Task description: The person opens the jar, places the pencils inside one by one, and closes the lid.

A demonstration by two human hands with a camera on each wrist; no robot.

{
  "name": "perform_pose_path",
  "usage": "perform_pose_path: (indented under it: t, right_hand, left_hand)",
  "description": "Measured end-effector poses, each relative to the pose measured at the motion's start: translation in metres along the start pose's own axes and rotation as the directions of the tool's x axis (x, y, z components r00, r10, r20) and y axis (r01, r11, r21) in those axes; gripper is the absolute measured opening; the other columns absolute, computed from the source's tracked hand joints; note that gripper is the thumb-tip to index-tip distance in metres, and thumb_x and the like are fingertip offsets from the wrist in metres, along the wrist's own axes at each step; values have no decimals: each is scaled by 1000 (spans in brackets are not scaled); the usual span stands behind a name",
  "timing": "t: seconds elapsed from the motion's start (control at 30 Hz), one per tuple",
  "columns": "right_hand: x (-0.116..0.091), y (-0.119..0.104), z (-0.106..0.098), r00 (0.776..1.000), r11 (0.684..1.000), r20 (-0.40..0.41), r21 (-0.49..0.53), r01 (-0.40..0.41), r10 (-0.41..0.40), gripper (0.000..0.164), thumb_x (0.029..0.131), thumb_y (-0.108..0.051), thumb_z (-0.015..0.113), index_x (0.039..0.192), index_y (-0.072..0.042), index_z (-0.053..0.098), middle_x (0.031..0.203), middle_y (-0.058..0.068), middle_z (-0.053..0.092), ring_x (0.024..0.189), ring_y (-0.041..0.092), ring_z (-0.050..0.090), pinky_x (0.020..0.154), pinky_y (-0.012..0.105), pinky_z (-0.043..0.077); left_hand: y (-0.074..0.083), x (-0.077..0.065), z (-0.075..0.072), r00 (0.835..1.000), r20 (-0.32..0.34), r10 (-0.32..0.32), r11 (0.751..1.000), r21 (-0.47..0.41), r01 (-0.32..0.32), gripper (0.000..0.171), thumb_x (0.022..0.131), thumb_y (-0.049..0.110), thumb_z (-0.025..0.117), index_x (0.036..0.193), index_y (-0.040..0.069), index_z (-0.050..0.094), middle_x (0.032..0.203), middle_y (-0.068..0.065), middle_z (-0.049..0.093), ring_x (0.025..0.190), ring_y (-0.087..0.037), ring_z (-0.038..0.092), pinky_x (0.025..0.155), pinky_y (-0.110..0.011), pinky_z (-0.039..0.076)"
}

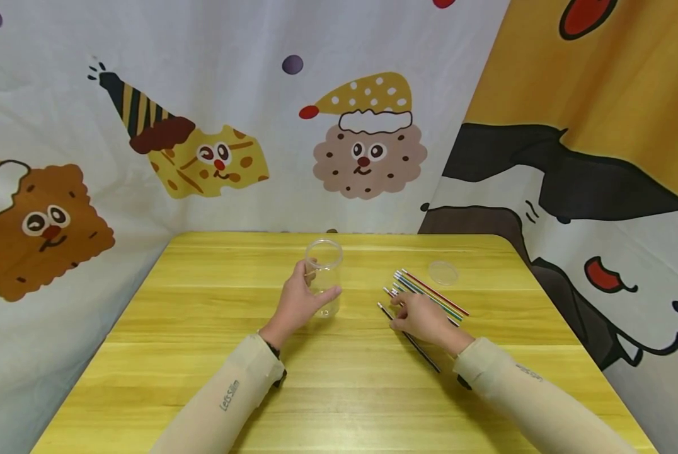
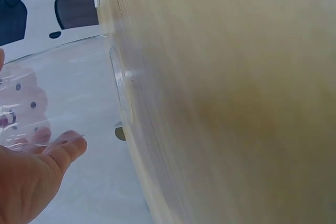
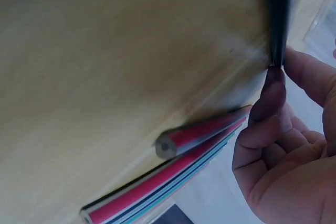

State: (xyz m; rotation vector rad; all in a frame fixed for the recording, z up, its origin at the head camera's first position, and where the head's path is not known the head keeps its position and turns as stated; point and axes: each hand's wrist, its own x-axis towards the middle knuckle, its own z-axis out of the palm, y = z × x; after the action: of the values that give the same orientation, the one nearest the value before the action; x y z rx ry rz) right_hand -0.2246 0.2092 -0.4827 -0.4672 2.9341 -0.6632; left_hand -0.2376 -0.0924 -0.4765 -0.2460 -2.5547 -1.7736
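A clear plastic jar (image 1: 329,274) stands upright, mouth up, near the middle of the table. My left hand (image 1: 300,296) holds it from the left, thumb on the near side and fingers behind. In the left wrist view its see-through wall (image 2: 73,87) lies beside my left hand (image 2: 29,179). My right hand (image 1: 424,320) pinches a black pencil (image 1: 415,345) between thumb and forefinger; in the right wrist view that dark pencil (image 3: 279,17) runs up from the fingertips of my right hand (image 3: 294,145). Several striped pencils (image 1: 432,294) lie side by side just beyond.
A clear round lid (image 1: 443,273) lies flat behind the pencils. The wooden table (image 1: 214,353) ends at a printed curtain (image 1: 259,214) along the back. Blunt ends of a red striped pencil (image 3: 167,148) and others show close below my right hand in its wrist view.
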Motion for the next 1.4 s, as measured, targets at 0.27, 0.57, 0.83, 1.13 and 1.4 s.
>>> perform_pose_path:
  t: [0.27,0.57,0.83,1.13,1.4]
  right_hand:
    - [2,-1,2,1000,1000,20,17,17,-18,40,93,-13,79,130,0,68,92,1,78,71,4,62,63,25,52]
    - [4,-7,1,999,999,31,45,30,-31,50,98,-19,77,141,1,62,103,4,78,83,12,69,71,32,58]
    - [0,-22,6,992,987,75,-114,110,-101,54,90,-18,86,137,-1,65,88,-5,78,75,5,67,68,30,58]
    - [3,-22,1,985,991,115,-18,135,-132,51,93,-6,75,140,6,59,77,-9,72,66,4,55,60,23,46]
    - [19,-22,-31,998,907,-22,417,62,-58,56,107,-18,65,157,-2,48,108,8,75,88,14,65,79,27,55]
  left_hand:
    - [0,0,1,1000,-4,1,1000,4,-1,81,91,38,88,152,10,43,163,-15,48,151,-42,49,124,-59,44]
    - [-1,1,1,1000,-7,5,1000,9,-5,80,91,41,87,151,9,44,162,-13,49,150,-41,51,123,-58,45]
    - [-1,3,0,1000,4,8,1000,0,-8,84,91,42,88,153,8,43,161,-13,49,150,-41,51,123,-58,45]
    - [-1,3,0,1000,14,-2,1000,0,2,80,91,43,87,151,11,44,162,-12,49,151,-40,50,123,-59,45]
    - [-1,2,1,1000,8,-4,1000,-3,4,76,91,40,87,148,14,45,162,-9,48,150,-39,51,124,-57,44]
